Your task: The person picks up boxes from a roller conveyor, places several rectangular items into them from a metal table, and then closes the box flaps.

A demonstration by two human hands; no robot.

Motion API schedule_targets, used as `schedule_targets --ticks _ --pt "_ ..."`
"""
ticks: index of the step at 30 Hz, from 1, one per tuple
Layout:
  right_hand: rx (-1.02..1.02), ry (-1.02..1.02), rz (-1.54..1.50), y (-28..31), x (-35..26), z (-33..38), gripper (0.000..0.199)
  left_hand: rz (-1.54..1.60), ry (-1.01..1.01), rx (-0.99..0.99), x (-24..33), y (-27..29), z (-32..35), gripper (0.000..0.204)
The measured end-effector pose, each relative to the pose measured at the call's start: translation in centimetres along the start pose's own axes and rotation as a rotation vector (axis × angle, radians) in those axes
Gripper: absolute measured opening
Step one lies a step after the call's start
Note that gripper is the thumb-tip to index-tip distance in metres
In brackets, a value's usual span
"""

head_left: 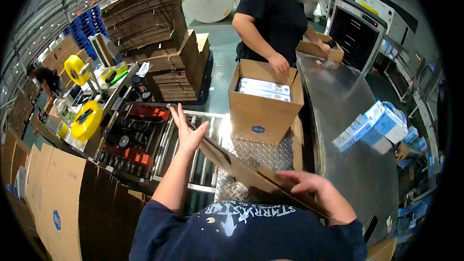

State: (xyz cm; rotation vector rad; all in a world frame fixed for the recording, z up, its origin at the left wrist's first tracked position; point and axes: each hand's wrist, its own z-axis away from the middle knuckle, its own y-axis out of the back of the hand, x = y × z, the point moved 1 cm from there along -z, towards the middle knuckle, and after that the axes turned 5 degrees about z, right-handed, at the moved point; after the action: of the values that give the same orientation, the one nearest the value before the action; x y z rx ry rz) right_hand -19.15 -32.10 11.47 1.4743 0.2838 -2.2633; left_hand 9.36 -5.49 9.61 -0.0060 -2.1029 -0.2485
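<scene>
A brown cardboard carton [244,173] stands tilted in front of my body, seen mostly along its edge. My left hand [187,133] is open at the carton's upper left end, fingers spread upward and the thumb stretched out near the edge. Over the carton's right part is my right hand [309,188], its fingers stretched out toward the left and slightly blurred. Whether its palm presses on the cardboard I cannot tell. Beyond the carton, an open cardboard box [263,121] holds white and blue packs [265,88] and stands on a metal tread plate [270,153].
A co-worker [273,24] reaches to the open box and another carton [338,54]. Left lie a roller conveyor [195,166], a taping machine [130,137] and yellow tape rolls [88,121]. Stacked flat cardboard [145,19] rises behind. Blue-white packs [374,124] sit on the right-hand metal table [333,101].
</scene>
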Motion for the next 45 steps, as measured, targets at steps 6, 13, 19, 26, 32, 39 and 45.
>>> schedule_targets --ticks 6,13,19,26,32,39,45 --pt "0.594 -0.006 0.226 1.9 -4.5 1.0 0.044 -0.008 0.065 -0.136 0.0 1.9 -0.4 0.092" --pt "1.315 0.403 0.082 5.7 -6.2 -3.8 0.045 0.152 0.016 -0.907 5.9 4.8 -0.9 0.080" --pt "0.502 0.011 1.386 -2.4 0.2 -12.1 0.064 -0.283 0.029 -1.709 2.0 2.2 0.9 0.095" --pt "0.384 0.087 0.514 6.9 -2.8 -7.0 0.048 0.216 0.191 -2.149 4.7 -2.6 1.7 0.089" --pt "1.077 0.276 1.347 9.0 -9.0 -10.4 0.027 -0.517 -0.098 -1.046 -1.0 -0.5 2.6 0.089" --pt "0.904 0.303 1.195 1.5 2.1 -5.1 0.033 0.611 0.811 -0.455 -2.4 1.6 12.5 0.063" --pt "1.032 -0.377 0.684 12.6 12.8 3.7 0.047 -0.029 1.389 -0.235 -19.9 -2.3 24.5 0.074"
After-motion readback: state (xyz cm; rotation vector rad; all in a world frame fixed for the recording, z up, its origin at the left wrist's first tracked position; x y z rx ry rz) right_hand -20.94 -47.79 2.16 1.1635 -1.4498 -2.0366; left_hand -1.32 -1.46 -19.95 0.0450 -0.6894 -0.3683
